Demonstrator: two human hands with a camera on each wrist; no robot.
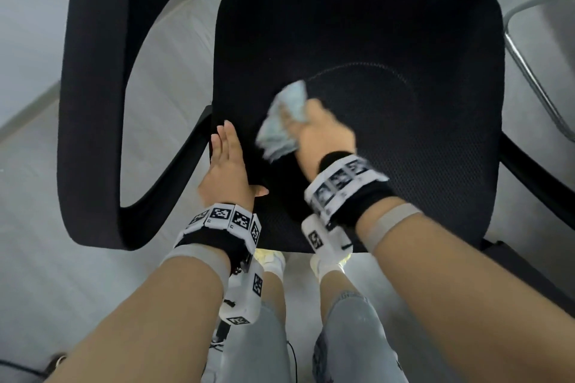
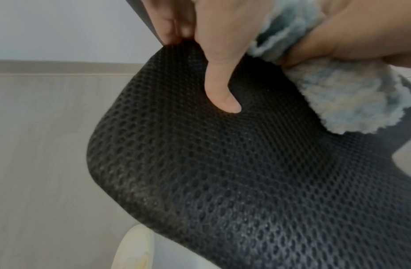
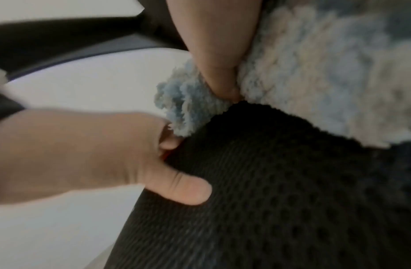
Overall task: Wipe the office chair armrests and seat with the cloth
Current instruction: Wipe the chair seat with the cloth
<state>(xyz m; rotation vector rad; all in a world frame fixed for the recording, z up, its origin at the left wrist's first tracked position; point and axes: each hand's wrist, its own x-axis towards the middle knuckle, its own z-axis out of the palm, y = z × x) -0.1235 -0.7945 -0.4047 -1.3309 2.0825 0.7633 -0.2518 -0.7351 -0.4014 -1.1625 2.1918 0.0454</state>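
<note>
Left hand flat, fingers straight, on near-left seat edge; right hand just right, gripping bunched cloth on seat.

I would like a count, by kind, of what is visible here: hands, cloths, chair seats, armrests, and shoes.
Hands: 2 (left hand, right hand)
Cloths: 1 (cloth)
Chair seats: 1 (seat)
Armrests: 2 (left armrest, right armrest, partly out of view)
Shoes: 2 (shoes, mostly hidden)
Total: 8
</note>
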